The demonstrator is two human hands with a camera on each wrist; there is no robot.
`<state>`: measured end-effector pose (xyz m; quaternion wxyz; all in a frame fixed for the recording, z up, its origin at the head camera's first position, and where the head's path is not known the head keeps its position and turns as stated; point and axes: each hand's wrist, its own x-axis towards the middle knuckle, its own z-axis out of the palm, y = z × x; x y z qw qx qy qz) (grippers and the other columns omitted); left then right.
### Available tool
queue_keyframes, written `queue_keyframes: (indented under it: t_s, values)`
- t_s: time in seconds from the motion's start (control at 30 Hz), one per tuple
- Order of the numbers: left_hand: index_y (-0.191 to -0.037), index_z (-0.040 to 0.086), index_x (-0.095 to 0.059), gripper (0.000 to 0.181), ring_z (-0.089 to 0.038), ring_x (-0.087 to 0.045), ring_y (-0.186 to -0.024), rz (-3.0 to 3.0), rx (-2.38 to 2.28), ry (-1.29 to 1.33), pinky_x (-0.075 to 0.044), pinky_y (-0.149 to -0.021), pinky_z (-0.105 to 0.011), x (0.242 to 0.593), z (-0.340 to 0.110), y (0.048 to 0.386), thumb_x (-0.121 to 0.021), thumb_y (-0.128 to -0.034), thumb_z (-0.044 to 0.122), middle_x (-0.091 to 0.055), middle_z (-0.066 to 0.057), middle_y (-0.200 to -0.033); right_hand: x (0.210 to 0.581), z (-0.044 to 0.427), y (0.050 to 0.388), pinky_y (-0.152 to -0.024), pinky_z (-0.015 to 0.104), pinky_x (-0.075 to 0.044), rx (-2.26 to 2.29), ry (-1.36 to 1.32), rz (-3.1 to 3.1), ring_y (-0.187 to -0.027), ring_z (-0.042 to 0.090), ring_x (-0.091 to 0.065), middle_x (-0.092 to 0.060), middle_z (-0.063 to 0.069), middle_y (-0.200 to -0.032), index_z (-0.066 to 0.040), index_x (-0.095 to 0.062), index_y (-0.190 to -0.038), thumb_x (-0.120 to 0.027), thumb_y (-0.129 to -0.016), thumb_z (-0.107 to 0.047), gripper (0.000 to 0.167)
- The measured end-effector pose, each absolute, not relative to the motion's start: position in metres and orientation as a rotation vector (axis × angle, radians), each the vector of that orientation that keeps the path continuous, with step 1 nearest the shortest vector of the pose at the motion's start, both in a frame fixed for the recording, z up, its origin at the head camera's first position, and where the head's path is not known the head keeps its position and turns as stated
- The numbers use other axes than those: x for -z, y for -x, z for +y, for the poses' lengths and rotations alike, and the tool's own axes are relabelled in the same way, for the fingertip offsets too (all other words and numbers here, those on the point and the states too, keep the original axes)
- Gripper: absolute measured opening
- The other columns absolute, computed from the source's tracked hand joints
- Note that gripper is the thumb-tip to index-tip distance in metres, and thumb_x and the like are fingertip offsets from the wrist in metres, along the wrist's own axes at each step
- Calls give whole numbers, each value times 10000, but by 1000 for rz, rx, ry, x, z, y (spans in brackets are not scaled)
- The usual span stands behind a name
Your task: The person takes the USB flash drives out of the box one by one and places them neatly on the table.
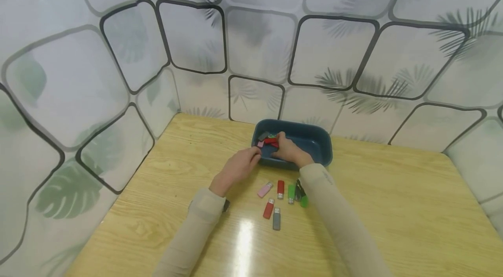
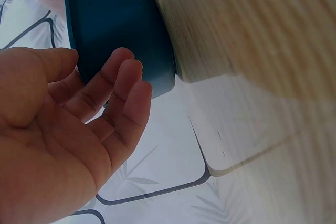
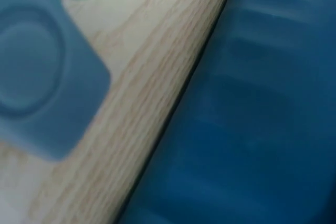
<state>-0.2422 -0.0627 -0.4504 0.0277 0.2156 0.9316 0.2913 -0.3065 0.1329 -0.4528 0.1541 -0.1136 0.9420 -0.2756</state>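
A dark blue plastic bin point(image 1: 314, 146) stands on the table near the wall. My left hand point(image 1: 240, 164) holds its near left corner; in the left wrist view the thumb is at the rim and the curled fingers lie against the outer wall. My right hand point(image 1: 290, 150) reaches inside the bin, thumb and forefinger spread apart beside red USB sticks point(image 1: 270, 140). A pink USB stick point(image 1: 260, 144), a dark grey one point(image 1: 263, 136) and a bit of green lie there too. The right wrist view shows the bin's wall point(image 3: 252, 119) but not the hand.
In front of the bin lie several USB sticks: pink point(image 1: 265, 189), red point(image 1: 280, 189), another red point(image 1: 269, 208), grey point(image 1: 277, 219) and green point(image 1: 291, 193). Dark and green ones point(image 1: 304, 201) lie partly behind the right sleeve. A patterned wall covering point(image 1: 259, 98) rises behind the table.
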Motion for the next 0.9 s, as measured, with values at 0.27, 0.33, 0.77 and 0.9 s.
queue_keyframes:
  t_s: [0.27, 0.33, 0.77, 0.9]
  values:
    - [-1208, 90, -621, 252, -182, -645, -962, 2876, -890, -662, -525, -851, -368, 451, -63, 242, -459, -1071, 226, -684, -55, -1080, 454, 134, 308, -1032, 497, -431, 795, 363, 2700, -1231, 397, -545, -532, 289, -1345, 17, -341, -1379, -649, -931, -118, 560]
    - [-1203, 89, -622, 248, -176, -642, -949, 2874, -896, -662, -524, -843, -364, 451, -63, 242, -462, -1070, 224, -683, -51, -1069, 454, 134, 308, -1001, 495, -451, 782, 372, 2710, -1181, 395, -573, -560, 282, -1295, 12, -364, -1340, -632, -940, -119, 499]
    - [-1206, 82, -615, 244, -197, -647, -990, 2869, -902, -662, -522, -876, -376, 450, -62, 242, -460, -1070, 212, -680, -68, -1091, 456, 132, 309, -807, 416, -482, 768, 375, 2743, -884, 261, -571, -620, 161, -1027, -38, -498, -1102, -563, -1012, -157, 163]
    - [-1206, 87, -614, 243, -191, -645, -983, 2871, -901, -653, -523, -869, -374, 450, -62, 241, -458, -1071, 215, -680, -62, -1087, 456, 133, 309, -818, 425, -493, 738, 427, 2746, -901, 263, -588, -632, 164, -1059, -42, -506, -1140, -590, -994, -138, 194]
